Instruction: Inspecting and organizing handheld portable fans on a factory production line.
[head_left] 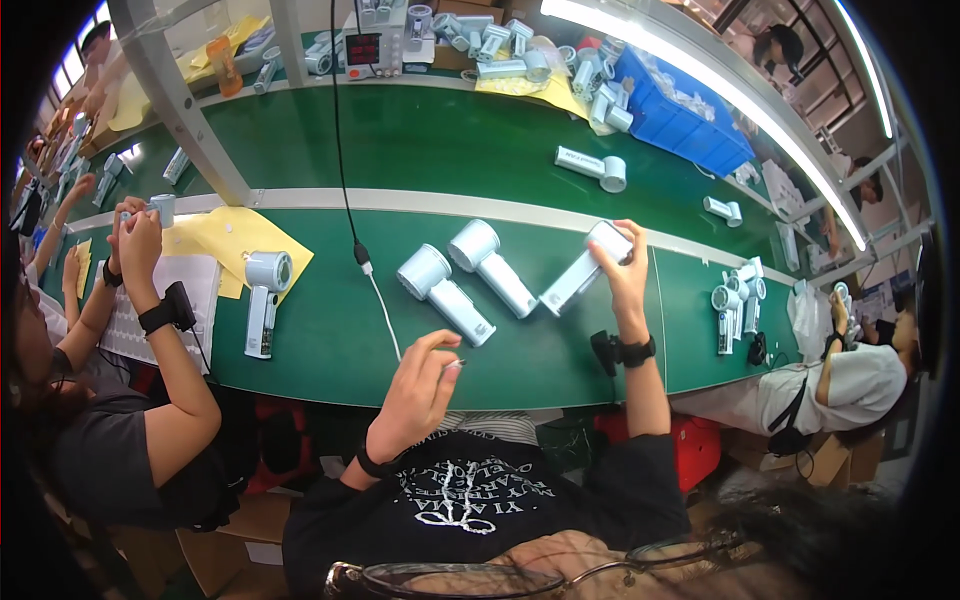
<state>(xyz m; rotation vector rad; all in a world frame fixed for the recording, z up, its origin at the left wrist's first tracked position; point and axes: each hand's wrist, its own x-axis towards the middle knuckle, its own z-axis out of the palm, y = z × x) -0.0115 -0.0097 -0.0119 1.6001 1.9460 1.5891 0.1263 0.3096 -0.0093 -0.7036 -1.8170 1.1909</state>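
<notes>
My right hand [627, 278] is closed round the head of a light-blue handheld fan [575, 280], its handle slanting down to the left over the green bench. My left hand [415, 390] is held above the bench's near edge, fingers bent together in a pinch. A white cable [385, 318] runs down to that hand, and a small pale tip, seemingly the cable's plug, shows at the fingertips. Between my hands lie two more light-blue fans, one on the left [445, 293] and another [492, 267] closer to the right hand.
A black cord [343, 150] hangs from above and joins the white cable. Left, a co-worker's hands [138, 240] hold a part near a standing fan [264, 300]. Several fans [738, 300] stand right. Beyond the metal rail [400, 202] are a blue bin [685, 110] and piled fans.
</notes>
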